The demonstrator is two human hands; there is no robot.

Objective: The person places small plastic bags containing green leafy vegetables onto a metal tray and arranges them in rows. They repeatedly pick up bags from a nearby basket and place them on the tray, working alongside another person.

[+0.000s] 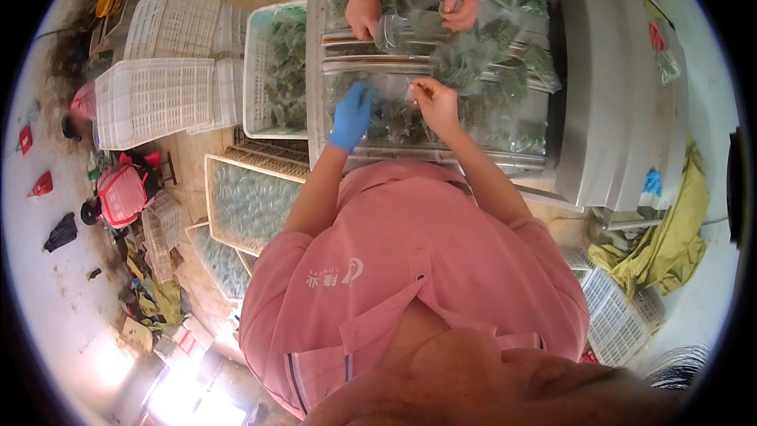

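My left hand (353, 115), in a blue glove, is at the left end of a clear plastic bag (390, 86), its fingertips partly hidden. My bare right hand (436, 105) pinches the same bag's edge between thumb and fingers. Dark green leafy plants (397, 121) show through the plastic just below. The bag lies on the bed of a stainless steel machine (315, 71), apparently a vacuum sealer, beside long metal bars (378, 60). More bagged greens (464, 62) lie in rows to the right. Across from me, a co-worker's left-side hand (364, 12) and right-side hand (463, 5) hold another clear bag (393, 35).
A white-rimmed crate (251, 71) of bagged greens stands left of the machine. Below it are crates of clear packs (254, 204). Stacked white crates (157, 103) stand farther left, near a person in pink (121, 189). The machine's raised steel cover (621, 89) borders the right side.
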